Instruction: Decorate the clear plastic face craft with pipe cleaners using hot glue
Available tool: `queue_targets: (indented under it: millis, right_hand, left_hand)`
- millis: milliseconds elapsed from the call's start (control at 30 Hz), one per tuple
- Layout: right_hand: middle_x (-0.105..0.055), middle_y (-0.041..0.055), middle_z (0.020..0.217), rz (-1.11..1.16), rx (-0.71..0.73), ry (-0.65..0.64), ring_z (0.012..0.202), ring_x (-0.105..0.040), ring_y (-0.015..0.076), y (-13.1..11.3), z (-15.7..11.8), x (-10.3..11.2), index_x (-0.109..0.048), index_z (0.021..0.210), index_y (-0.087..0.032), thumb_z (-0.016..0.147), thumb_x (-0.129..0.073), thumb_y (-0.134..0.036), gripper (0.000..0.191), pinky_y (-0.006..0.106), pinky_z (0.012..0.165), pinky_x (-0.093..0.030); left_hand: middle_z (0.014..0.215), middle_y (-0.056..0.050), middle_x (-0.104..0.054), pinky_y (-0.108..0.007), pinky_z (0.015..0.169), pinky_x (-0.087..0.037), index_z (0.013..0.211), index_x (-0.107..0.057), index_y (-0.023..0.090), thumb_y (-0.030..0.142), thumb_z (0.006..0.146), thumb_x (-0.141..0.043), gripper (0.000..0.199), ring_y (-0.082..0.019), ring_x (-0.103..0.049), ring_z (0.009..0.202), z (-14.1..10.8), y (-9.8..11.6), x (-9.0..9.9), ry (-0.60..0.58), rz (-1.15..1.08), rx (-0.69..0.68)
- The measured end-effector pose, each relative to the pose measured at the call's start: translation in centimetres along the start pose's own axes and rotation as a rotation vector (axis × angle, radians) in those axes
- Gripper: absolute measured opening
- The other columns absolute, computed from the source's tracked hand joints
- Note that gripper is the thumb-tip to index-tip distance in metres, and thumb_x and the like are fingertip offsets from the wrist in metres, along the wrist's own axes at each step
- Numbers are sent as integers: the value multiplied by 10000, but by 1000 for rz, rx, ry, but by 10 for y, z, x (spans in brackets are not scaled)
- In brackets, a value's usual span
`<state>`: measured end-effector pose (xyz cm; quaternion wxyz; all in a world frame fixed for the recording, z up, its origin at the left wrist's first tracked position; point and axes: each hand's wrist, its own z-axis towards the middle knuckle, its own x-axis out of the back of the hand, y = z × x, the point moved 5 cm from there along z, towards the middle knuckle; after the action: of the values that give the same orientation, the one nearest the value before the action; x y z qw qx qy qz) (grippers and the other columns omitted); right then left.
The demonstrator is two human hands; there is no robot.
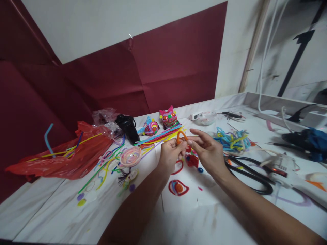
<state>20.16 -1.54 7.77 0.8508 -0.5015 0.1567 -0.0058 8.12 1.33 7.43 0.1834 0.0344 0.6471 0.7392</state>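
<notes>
An orange pipe cleaner (181, 132), bent into an arch, is pinched at its ends between my two hands above a white sheet of paper (178, 204). My left hand (171, 150) is closed on one end. The thumb and forefinger of my right hand (208, 149) grip the other, with the remaining fingers partly spread. Beneath them lies an eye shape (178, 188) outlined in red pipe cleaner with an orange centre. A red loop (178, 167), a red piece (192, 161) and a blue coil (200, 170) lie close by, partly covered by my hands.
Left stand a red plastic bag (84, 160), loose pipe cleaners and a coloured bowl-like piece (130, 156). Behind are a black bottle-like object (127, 127) and two decorated masks (169, 117). On the right lie tangled pipe cleaners (233, 139), black-handled scissors (255, 173) and a glue gun (291, 177).
</notes>
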Motion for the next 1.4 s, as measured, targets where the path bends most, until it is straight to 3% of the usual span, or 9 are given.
queue_targets:
  millis: [133,367,767,1000,1233,1400]
  right_hand:
    - [-754,52,890,4,42,5,819,-705,204,1,-1,1,-596,1131,-204,749,-731,-387,444,382,792,-567]
    - [-747,38,891,-33,81,-7,806,-704,194,0,-2,2,-602,1133,-215,783,-707,-346,387,371,783,-571]
    - [-753,43,909,-73,113,30,829,-708,191,-3,-3,4,-628,1092,-213,786,-701,-323,333,370,798,-581]
    - [-748,56,898,-41,23,49,845,-710,210,0,-2,5,-660,994,-202,700,-769,-356,349,377,796,-582]
    - [-747,48,805,-51,-39,70,733,-708,191,3,-2,7,-671,928,-186,671,-789,-365,335,354,750,-584]
    - [-747,39,771,-91,-9,89,692,-703,180,-1,-3,7,-674,913,-177,679,-767,-340,300,325,706,-576]
  left_hand:
    - [620,2,-594,-196,434,-314,744,-584,130,422,628,-787,374,-57,-498,477,0,0,-2,-5,-61,15]
    - [626,39,-630,-189,439,-337,971,-457,188,383,633,-802,520,-84,-553,466,0,3,-1,27,-70,-21]
    - [672,-8,-637,-215,479,-370,878,-554,143,389,684,-757,373,-87,-564,522,0,5,-3,-13,-87,-25]
    - [656,-2,-647,-210,453,-351,854,-525,149,380,685,-753,366,-85,-562,483,2,3,0,3,-56,-41]
    - [636,2,-645,-202,449,-359,832,-526,144,363,700,-742,335,-76,-556,474,2,3,0,5,-48,-49]
    - [637,0,-650,-194,438,-368,828,-518,144,380,697,-745,353,-79,-565,469,4,2,0,2,-36,-70]
